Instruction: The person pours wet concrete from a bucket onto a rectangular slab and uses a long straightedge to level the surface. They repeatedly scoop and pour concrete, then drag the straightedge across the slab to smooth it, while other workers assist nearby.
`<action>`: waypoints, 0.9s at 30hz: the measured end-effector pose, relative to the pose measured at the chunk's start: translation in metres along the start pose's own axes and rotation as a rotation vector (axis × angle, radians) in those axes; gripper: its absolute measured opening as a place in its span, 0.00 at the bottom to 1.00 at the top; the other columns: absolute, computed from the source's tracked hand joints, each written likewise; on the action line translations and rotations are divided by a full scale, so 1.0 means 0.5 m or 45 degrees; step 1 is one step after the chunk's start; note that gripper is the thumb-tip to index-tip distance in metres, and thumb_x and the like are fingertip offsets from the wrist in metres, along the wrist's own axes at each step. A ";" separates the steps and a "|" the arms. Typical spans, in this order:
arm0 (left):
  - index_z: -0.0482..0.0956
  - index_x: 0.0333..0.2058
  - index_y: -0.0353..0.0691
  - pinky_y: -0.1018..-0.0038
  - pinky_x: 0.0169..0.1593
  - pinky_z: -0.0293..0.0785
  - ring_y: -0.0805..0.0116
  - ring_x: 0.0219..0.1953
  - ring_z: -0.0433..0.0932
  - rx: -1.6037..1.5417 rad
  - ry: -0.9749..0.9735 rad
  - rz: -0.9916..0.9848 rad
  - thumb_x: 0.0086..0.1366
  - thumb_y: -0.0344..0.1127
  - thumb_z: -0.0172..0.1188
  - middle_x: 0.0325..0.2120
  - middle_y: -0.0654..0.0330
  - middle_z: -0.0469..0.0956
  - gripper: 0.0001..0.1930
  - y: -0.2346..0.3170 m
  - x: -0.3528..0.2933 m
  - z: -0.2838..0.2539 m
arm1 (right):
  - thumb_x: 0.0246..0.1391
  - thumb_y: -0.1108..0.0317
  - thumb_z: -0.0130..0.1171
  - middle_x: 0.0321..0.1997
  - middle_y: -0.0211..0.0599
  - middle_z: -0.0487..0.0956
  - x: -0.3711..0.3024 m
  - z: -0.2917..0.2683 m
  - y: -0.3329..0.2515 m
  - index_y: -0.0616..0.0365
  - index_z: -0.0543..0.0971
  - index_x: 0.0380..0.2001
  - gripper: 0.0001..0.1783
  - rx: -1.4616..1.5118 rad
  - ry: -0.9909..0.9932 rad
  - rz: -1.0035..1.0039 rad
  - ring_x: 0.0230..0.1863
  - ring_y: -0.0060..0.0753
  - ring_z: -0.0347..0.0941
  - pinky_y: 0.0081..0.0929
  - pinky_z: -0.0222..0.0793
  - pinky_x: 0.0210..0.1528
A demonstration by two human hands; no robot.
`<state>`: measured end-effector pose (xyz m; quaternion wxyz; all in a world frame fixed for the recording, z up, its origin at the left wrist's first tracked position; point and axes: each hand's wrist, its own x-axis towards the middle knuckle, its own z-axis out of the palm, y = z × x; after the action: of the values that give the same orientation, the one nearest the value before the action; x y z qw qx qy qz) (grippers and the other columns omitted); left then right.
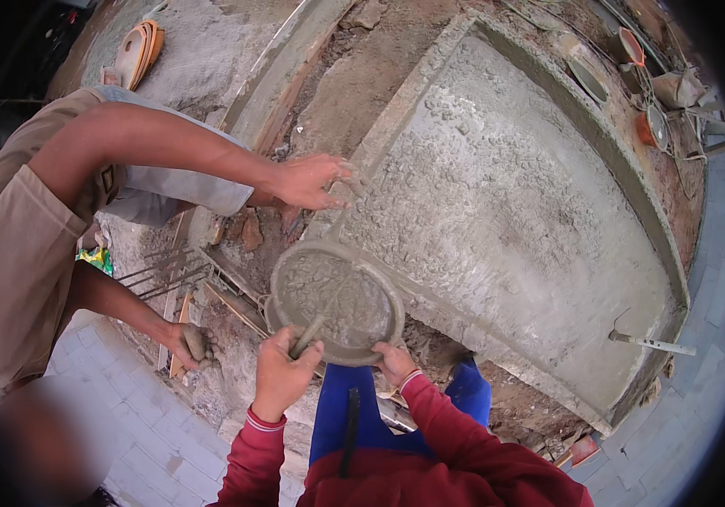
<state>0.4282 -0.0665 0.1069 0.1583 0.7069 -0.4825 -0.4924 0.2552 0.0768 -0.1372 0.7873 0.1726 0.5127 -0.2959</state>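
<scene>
A round, mortar-smeared basin (398, 314) with wet grey mortar (320, 283) in it stands in front of my knees. My left hand (282, 372) is closed round the mortar-coated handle (307, 336) of a hand tool that leans into the basin; its working end is sunk in the mortar, so its kind does not show. On the near right side, my right hand (395, 362) grips the basin's rim. Just beyond lies a large low-walled concrete trough (498, 338) with wet, lumpy mortar spread over its floor.
A co-worker bends in from the left, one hand (316, 180) by the trough's wall, the other (189, 345) holding a mortar lump. Steel rods (160, 275) stick out nearby. Stacked basins (139, 52) stand far left, buckets (651, 127) far right. A flat bar (654, 345) crosses the trough's right wall.
</scene>
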 end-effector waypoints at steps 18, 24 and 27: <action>0.67 0.43 0.36 0.80 0.36 0.66 0.77 0.32 0.69 -0.227 0.684 -0.026 0.58 0.22 0.57 0.33 0.63 0.72 0.14 -0.333 0.184 -0.367 | 0.61 0.68 0.57 0.57 0.47 0.75 0.199 0.137 -0.015 0.52 0.56 0.69 0.35 -0.585 -0.100 -0.012 0.44 0.39 0.79 0.35 0.77 0.46; 0.68 0.50 0.34 0.66 0.53 0.67 0.62 0.48 0.71 0.784 1.259 0.439 0.59 0.25 0.58 0.46 0.53 0.72 0.20 -0.426 0.239 -0.280 | 0.61 0.68 0.55 0.52 0.45 0.77 0.242 0.053 0.006 0.58 0.62 0.64 0.29 -0.652 0.081 -0.072 0.37 0.36 0.78 0.31 0.79 0.36; 0.67 0.53 0.33 0.63 0.53 0.66 0.53 0.49 0.71 0.190 0.785 0.032 0.59 0.31 0.64 0.49 0.49 0.72 0.25 -0.643 0.211 -0.064 | 0.62 0.70 0.53 0.53 0.42 0.77 0.236 0.067 0.005 0.59 0.64 0.64 0.27 -0.683 0.040 -0.151 0.42 0.35 0.78 0.29 0.78 0.40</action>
<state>0.6297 -0.0070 -0.1603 0.2508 0.8265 -0.4551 -0.2162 0.3156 0.0253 -0.2309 0.7780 -0.0679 0.5943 -0.1924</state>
